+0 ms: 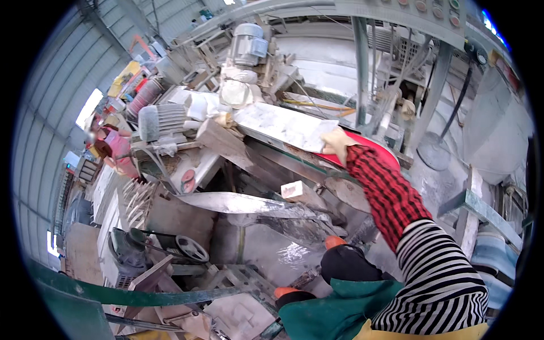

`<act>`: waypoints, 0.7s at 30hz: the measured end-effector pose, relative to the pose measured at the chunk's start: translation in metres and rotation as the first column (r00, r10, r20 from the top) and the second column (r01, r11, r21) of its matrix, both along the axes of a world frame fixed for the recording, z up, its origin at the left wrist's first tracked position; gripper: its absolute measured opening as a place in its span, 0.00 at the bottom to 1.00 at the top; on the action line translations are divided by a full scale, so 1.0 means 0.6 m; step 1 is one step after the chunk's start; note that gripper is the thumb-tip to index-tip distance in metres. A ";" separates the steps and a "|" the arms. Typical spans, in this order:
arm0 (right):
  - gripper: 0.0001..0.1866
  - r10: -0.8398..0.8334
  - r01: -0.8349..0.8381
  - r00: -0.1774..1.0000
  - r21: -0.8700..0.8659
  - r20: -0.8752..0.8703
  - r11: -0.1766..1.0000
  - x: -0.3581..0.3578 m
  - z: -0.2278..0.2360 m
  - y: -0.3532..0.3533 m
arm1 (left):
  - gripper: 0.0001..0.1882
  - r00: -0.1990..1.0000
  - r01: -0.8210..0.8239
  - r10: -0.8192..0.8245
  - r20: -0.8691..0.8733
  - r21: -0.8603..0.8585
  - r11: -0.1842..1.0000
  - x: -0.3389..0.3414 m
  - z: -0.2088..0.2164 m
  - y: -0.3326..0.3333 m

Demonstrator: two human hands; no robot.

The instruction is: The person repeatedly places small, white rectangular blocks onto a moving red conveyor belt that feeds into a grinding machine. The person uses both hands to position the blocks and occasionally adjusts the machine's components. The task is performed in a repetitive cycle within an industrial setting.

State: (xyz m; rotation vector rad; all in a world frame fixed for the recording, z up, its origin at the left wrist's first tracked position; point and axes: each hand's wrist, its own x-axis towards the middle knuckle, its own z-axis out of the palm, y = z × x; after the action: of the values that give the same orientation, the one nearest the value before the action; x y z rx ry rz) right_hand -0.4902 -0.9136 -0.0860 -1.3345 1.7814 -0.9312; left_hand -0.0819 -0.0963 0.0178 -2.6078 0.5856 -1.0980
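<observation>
My right hand (338,142), in a pale cream glove, is closed on the near right end of a long white slab (286,123). The slab looks like stone or a dusty board and lies lengthwise along a machine bed. Under and beside the hand runs a red band (381,151) with a rounded end. A red and black checked oversleeve (381,190) covers my right forearm, above a black and white striped sleeve. My left hand does not show. The fingers under the slab's edge are hidden.
A grey motor (247,45) stands behind the slab's far end, a finned motor (164,121) to its left. Wooden beams (229,144) lie below the bed. A belt pulley (191,248) sits lower left. Control buttons (437,11) hang above. A person in pink (120,150) stands far left.
</observation>
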 end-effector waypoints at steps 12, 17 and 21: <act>0.36 0.101 -0.003 0.850 -0.186 0.517 0.983 0.044 0.069 0.125 | 0.27 0.919 -0.306 0.234 0.317 0.201 0.930 -0.032 0.009 0.041; 0.28 0.337 -0.276 0.777 -0.193 0.531 0.941 0.085 0.099 0.138 | 0.33 0.867 -0.452 0.429 -0.254 -0.037 0.891 0.034 -0.013 0.113; 0.28 0.368 -0.432 0.464 -0.157 0.806 0.888 0.183 0.227 0.276 | 0.41 0.663 -0.568 0.563 -0.494 0.158 0.808 0.129 -0.068 0.237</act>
State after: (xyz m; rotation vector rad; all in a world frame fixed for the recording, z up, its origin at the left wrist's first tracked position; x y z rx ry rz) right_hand -0.3801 -0.7480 0.0499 -0.9361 0.6984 -0.9696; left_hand -0.0044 0.0458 -0.0232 -2.7821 -0.1759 -0.1830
